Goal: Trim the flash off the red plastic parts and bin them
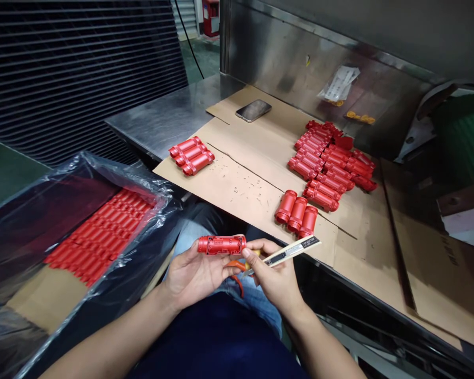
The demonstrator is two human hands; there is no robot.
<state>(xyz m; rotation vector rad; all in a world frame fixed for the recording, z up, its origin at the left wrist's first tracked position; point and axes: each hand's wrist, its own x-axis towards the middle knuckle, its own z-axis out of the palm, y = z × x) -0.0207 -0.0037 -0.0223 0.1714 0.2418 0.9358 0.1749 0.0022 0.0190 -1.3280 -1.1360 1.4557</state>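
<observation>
A red ribbed plastic housing (221, 245) lies level across the fingers of my left hand (187, 276), its open side with dark edges facing up. My right hand (274, 276) grips a cutter knife (292, 253) with a pale body and black label, pointing up to the right. Fingers of the right hand also touch the housing's right end. Between the hands shows a tool with orange curved handles (237, 266), mostly hidden by the fingers; its kind cannot be made out. Three red housings (297, 213) stand close together at the table's front edge, just beyond the right hand.
Cardboard (237, 181) with small dark scraps covers the metal table (174, 118). On it are a red housing group (191, 155), a larger pile (327, 163) and a phone (254, 110). At left, a plastic-lined box (31, 310) holds rows of red housings (102, 231).
</observation>
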